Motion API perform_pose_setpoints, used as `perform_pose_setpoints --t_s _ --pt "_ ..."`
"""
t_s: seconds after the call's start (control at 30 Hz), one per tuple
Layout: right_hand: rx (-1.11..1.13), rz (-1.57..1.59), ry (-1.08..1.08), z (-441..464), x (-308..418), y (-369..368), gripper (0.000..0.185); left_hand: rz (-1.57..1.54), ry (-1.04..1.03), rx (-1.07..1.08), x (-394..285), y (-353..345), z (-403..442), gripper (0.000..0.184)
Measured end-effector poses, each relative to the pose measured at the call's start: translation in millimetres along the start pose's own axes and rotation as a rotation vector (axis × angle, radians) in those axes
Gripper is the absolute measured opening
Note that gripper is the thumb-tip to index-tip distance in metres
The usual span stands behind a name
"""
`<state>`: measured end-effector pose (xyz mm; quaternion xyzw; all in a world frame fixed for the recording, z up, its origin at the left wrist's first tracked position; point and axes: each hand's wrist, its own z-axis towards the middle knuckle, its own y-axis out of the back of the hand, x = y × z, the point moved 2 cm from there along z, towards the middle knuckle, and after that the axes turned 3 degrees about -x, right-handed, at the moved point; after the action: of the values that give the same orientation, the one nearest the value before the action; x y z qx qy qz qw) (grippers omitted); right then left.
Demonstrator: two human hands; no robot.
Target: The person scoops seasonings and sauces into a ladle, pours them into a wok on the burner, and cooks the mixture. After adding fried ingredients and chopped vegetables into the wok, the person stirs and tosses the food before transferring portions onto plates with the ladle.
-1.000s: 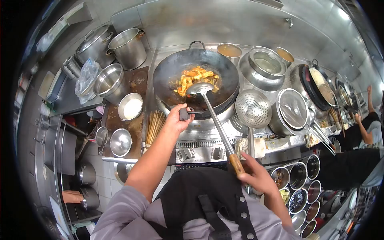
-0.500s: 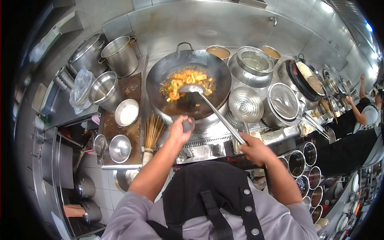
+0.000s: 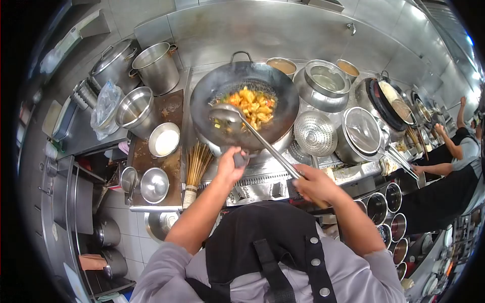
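A large dark wok [image 3: 207,91] sits on the stove, with browned yellow-orange food [image 3: 255,105] and glossy liquid inside. My left hand [image 3: 231,165] is closed around the wrapped wok handle [image 3: 241,158] at the near rim. In my right hand [image 3: 314,184] is the long ladle [image 3: 267,145], gripped near its wooden end. Its bowl is tilted over the left part of the food, and what the bowl holds cannot be made out. A perforated skimmer [image 3: 315,134] lies just right of the wok.
Left of the wok are a bamboo brush [image 3: 197,166], a bowl of white contents [image 3: 164,140] and steel pots [image 3: 156,70]. To the right stand a lidded-looking pot [image 3: 323,93], a mesh strainer [image 3: 361,130] and several containers [image 3: 377,208]. Co-workers' arms [image 3: 449,146] show at far right.
The ladle bowl has moved left in the wok, and the food has shifted and gathered toward the right. My right hand has moved up from its position a second ago and closed on the ladle.
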<state>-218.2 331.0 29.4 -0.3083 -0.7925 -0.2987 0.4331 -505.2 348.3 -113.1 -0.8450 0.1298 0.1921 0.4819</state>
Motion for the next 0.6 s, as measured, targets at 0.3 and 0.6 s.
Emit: perform_pose_setpoints --t_s 0.3,0.6 --pt "0.010 0.136 -0.051 -105.4 -25.6 40.4 0.057 0.002 0.051 -0.097 -25.4 -23.9 -90.4 0.004" --pt "-0.239 -0.228 0.171 -16.0 -62.5 27.8 0.056 0.094 0.021 -0.044 17.4 27.8 -36.9 0.005"
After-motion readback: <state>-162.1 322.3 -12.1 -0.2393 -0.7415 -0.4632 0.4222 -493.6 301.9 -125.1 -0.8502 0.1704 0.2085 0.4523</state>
